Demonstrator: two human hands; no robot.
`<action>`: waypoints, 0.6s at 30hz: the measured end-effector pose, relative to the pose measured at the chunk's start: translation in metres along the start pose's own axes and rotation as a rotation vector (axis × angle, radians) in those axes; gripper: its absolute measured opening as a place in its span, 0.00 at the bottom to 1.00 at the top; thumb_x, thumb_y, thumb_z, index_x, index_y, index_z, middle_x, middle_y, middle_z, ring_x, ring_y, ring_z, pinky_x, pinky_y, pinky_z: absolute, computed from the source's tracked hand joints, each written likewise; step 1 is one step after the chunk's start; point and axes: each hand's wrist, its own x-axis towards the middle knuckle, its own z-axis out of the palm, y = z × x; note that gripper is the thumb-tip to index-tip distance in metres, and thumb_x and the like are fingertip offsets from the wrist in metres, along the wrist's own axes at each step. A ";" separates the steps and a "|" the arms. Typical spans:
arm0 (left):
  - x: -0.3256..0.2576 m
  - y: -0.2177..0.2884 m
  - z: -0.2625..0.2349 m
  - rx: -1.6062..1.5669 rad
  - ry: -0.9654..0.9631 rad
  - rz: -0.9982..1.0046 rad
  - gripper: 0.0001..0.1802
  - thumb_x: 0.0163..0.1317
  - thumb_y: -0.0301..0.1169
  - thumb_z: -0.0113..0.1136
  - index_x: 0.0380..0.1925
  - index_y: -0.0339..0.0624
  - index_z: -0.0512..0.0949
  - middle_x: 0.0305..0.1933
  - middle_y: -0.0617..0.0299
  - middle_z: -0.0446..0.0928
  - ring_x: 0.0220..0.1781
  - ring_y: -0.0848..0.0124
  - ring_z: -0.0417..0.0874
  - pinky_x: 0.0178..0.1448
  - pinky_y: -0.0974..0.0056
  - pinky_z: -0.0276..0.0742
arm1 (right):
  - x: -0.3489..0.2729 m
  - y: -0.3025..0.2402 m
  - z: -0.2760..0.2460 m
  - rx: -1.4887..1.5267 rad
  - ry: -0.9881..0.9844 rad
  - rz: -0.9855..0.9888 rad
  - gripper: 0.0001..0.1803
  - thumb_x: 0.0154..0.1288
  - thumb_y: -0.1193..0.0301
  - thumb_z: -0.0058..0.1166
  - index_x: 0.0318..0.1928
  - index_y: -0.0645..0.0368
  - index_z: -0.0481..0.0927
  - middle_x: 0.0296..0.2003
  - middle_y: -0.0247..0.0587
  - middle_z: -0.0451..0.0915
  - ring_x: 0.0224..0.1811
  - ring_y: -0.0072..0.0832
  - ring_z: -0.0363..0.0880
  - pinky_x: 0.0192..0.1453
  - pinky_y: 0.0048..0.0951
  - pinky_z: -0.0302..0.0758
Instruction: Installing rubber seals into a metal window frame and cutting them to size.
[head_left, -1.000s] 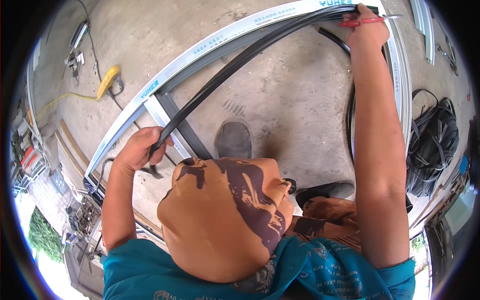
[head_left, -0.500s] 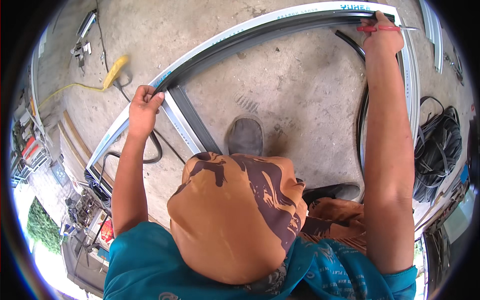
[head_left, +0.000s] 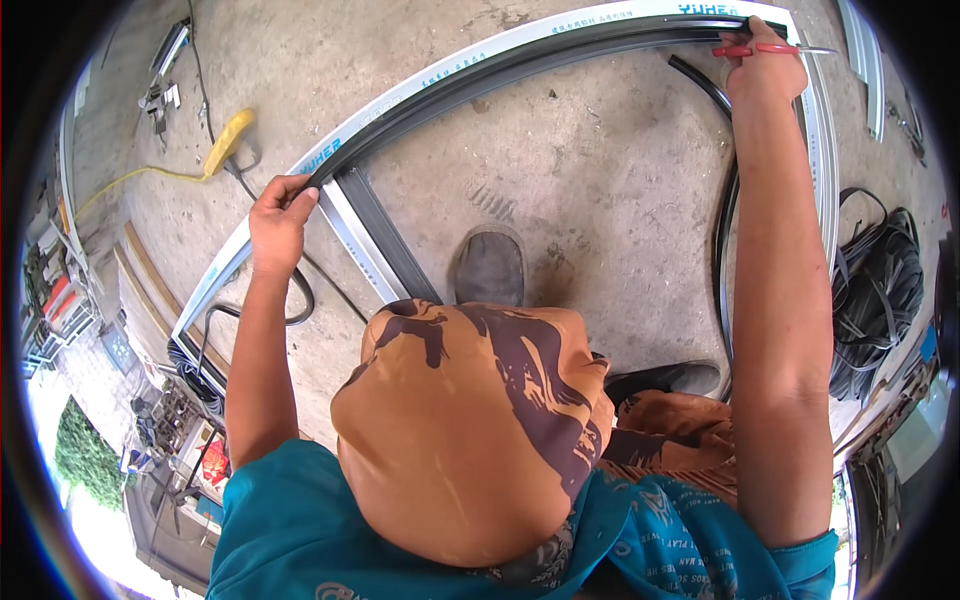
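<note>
A large window frame (head_left: 480, 58) with pale film on its bars lies on the floor. A black rubber sealing strip (head_left: 440, 92) runs along its far bar. At the far bar's joint with a crossbar (head_left: 357, 235), my left hand (head_left: 278, 222) is closed, pinching the strip between thumb and fingers. My right hand (head_left: 766, 72) is at the far right corner, its fingers at the strip's end there. Red-handled scissors (head_left: 775, 48) are held in that same hand, blades pointing right. The right fingertips are partly hidden.
My shoe (head_left: 490, 265) stands inside the frame. Loose black strip (head_left: 722, 255) hangs by the right bar, and a black coil (head_left: 878, 300) lies beyond it. A yellow power strip (head_left: 230, 140) with cable lies at left. Metal bars (head_left: 865, 65) lie at far right.
My left hand has shifted slightly left and the strip under it lies a little further along the joint. My right hand stays at the corner with the scissors.
</note>
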 end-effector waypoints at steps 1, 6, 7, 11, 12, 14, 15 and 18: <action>-0.004 0.001 0.003 0.003 0.002 -0.003 0.09 0.60 0.27 0.65 0.40 0.37 0.82 0.31 0.65 0.80 0.35 0.77 0.78 0.42 0.71 0.73 | -0.002 0.001 0.001 0.000 -0.002 0.004 0.08 0.62 0.84 0.58 0.40 0.76 0.76 0.32 0.53 0.80 0.24 0.42 0.82 0.30 0.40 0.87; -0.014 0.000 0.007 0.477 0.264 0.483 0.10 0.59 0.26 0.64 0.41 0.37 0.82 0.36 0.54 0.81 0.41 0.60 0.82 0.49 0.61 0.77 | -0.001 0.007 0.009 -0.016 0.009 0.061 0.06 0.64 0.75 0.56 0.29 0.58 0.74 0.16 0.37 0.70 0.12 0.30 0.68 0.12 0.33 0.65; -0.010 0.004 0.016 0.459 0.254 0.496 0.10 0.59 0.26 0.64 0.41 0.37 0.82 0.36 0.54 0.81 0.41 0.60 0.82 0.49 0.61 0.77 | 0.055 0.023 -0.024 -0.019 0.022 0.042 0.06 0.64 0.75 0.56 0.29 0.58 0.74 0.16 0.37 0.70 0.12 0.30 0.68 0.12 0.33 0.65; -0.015 -0.002 0.006 0.647 0.304 0.593 0.11 0.59 0.25 0.62 0.43 0.38 0.81 0.42 0.50 0.80 0.45 0.53 0.81 0.52 0.58 0.77 | 0.033 0.035 -0.013 0.059 -0.285 0.248 0.07 0.64 0.74 0.57 0.29 0.57 0.73 0.16 0.37 0.69 0.12 0.30 0.66 0.12 0.34 0.63; -0.012 -0.005 0.011 0.659 0.295 0.615 0.12 0.60 0.25 0.62 0.44 0.37 0.81 0.44 0.49 0.79 0.46 0.53 0.80 0.52 0.57 0.76 | -0.026 0.002 0.020 -0.067 0.044 0.098 0.07 0.64 0.74 0.57 0.30 0.57 0.73 0.16 0.37 0.68 0.12 0.30 0.66 0.12 0.34 0.63; -0.002 -0.016 0.025 0.622 0.229 0.576 0.12 0.60 0.24 0.61 0.45 0.37 0.80 0.44 0.49 0.78 0.46 0.52 0.79 0.53 0.56 0.76 | -0.028 -0.008 0.012 -0.111 0.074 0.082 0.05 0.64 0.76 0.56 0.36 0.58 0.73 0.19 0.41 0.72 0.14 0.32 0.71 0.11 0.35 0.63; -0.009 -0.011 0.014 0.597 0.215 0.521 0.12 0.61 0.23 0.60 0.45 0.35 0.80 0.42 0.49 0.78 0.45 0.52 0.79 0.53 0.56 0.75 | -0.043 -0.013 0.021 -0.050 0.128 -0.029 0.07 0.62 0.78 0.57 0.39 0.60 0.72 0.21 0.43 0.73 0.13 0.34 0.71 0.11 0.36 0.64; -0.009 -0.018 0.016 0.584 0.236 0.581 0.12 0.64 0.22 0.58 0.47 0.31 0.78 0.43 0.47 0.76 0.47 0.51 0.78 0.55 0.56 0.74 | -0.039 0.000 0.014 0.223 0.069 -0.069 0.07 0.60 0.82 0.57 0.34 0.67 0.71 0.29 0.47 0.78 0.15 0.32 0.74 0.18 0.34 0.73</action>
